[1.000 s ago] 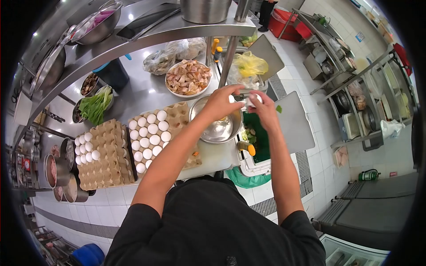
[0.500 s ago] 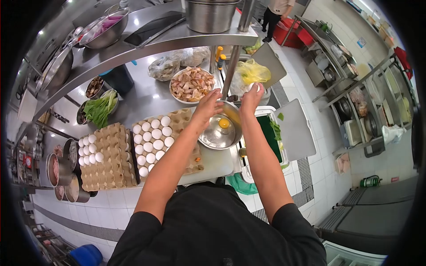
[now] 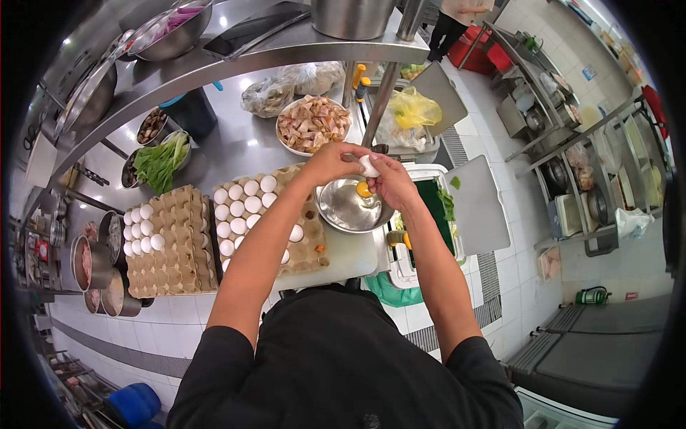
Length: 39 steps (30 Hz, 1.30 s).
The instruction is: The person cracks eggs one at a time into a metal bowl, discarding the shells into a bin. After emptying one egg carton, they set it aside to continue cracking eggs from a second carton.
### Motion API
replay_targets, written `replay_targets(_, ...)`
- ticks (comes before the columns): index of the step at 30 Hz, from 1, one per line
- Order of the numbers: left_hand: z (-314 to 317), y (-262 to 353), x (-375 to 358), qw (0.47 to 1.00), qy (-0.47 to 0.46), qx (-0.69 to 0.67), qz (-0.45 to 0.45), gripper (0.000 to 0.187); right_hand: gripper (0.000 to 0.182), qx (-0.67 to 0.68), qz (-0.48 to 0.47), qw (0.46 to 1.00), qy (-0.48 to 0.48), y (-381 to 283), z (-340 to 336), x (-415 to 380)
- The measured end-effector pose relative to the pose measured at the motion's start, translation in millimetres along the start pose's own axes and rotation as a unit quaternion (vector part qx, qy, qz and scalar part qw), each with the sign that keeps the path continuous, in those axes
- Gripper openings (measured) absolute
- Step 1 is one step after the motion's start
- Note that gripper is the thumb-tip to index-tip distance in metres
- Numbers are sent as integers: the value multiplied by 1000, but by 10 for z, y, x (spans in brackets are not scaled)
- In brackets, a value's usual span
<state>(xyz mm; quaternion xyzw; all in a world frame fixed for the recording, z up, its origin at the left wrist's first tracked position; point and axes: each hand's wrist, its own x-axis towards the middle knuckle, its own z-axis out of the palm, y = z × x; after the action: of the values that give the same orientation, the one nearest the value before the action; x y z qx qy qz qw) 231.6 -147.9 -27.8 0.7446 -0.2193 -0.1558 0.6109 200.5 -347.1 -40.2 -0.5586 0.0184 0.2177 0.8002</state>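
Both hands meet over a steel bowl with a yellow yolk and clear egg white in it. A white egg is between them. My left hand grips it from the left with the fingertips. My right hand has its fingers closed around the egg's right side. Whether the shell is cracked is hidden by the fingers. Left of the bowl lies a cardboard egg tray with several white eggs, partly covered by my left forearm.
A second stack of egg trays stands further left. Behind the hands is a bowl of cut meat, under a steel shelf. Leafy greens fill a bowl at left. An open white container is at right; another person stands beyond.
My right hand has brought the egg left and down, from beside the post to above the bowl. My left hand has closed in and now grips the egg too.
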Motion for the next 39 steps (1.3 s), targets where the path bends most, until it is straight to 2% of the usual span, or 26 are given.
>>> replay_targets(4,-17,-100,-68,999,-27,24,-31,43,32,-21,27,999,-14,69,31,-18)
replay_targets(8,-3,-139,-124,998,-3,57,-17,43,34,-51,41,997,-40,122,-32,50)
replay_targets(10,5,-50,-163,994,6,98,-45,40,35,-153,15,987,-46,31,12,33)
replay_targets(11,-5,-32,-173,994,6,98,-45,40,35,-152,15,987,-47,-10,27,10)
replay_targets(12,-16,-34,-185,987,23,159,-11,41,36,-313,-67,947,-34,-57,49,-23)
replay_targets(13,-18,-39,-194,975,40,219,24,41,38,-464,-147,874,-21,-76,59,-44)
replay_targets(17,29,40,-220,959,56,265,81,49,37,-458,-189,868,23,-44,71,-41)
replay_targets(19,118,336,-283,977,47,166,123,55,35,-263,-87,959,63,-184,93,-131)
replay_targets(20,84,395,-365,967,92,190,146,58,33,-230,-88,964,105,-281,97,-225)
replay_targets(21,-39,436,-440,953,135,224,154,56,38,-292,-123,940,125,-299,-102,-233)
replay_targets(22,-203,424,-556,936,179,257,161,54,50,-483,-156,843,179,-377,-259,-315)
replay_targets(23,-384,267,-701,934,255,223,115,54,66,-572,-135,774,235,-365,-460,-341)
replay_targets(24,-604,28,-883,923,328,190,69,55,73,-576,-124,764,264,-309,-669,-357)
replay_targets(25,-862,-211,-1147,879,386,277,37,53,76,-576,-89,765,275,-310,-762,-405)
replay_targets(27,-1145,-650,-1801,805,451,367,-115,53,75,-536,-52,811,229,-99,-927,-392)
replay_targets(28,-1238,-915,-2108,800,449,321,-235,61,73,-462,-8,866,193,-5,-822,-411)
replay_targets(29,-1208,-1012,-2327,813,443,261,-273,64,71,-383,36,910,156,75,-687,-417)
replay_targets(30,-1181,-1105,-2497,822,436,198,-309,68,66,-380,9,914,138,268,-685,-350)
replay_targets(31,-1184,-1370,-2620,820,439,197,-311,68,57,-386,52,914,109,287,-563,-336)
replay_targets(32,-1175,-1724,-2728,838,449,53,-304,69,52,-370,12,922,118,378,-560,-285)
replay_targets(33,-1119,-1719,-2760,838,452,-94,-291,70,47,-354,-27,927,125,428,-510,-247)
replay_targets(35,-1142,-1699,-2776,839,450,-125,-278,69,45,-378,-3,917,126,404,-532,-239)
replay_targets(36,-1178,-1686,-2759,841,449,-108,-280,61,44,-399,21,907,134,371,-509,-276)
replay_targets(37,-1167,-1562,-2735,843,450,-92,-282,54,44,-402,22,906,130,334,-459,-334)
replay_targets(39,-1097,-1431,-2712,841,455,-94,-277,51,40,-368,50,921,118,290,-359,-419)
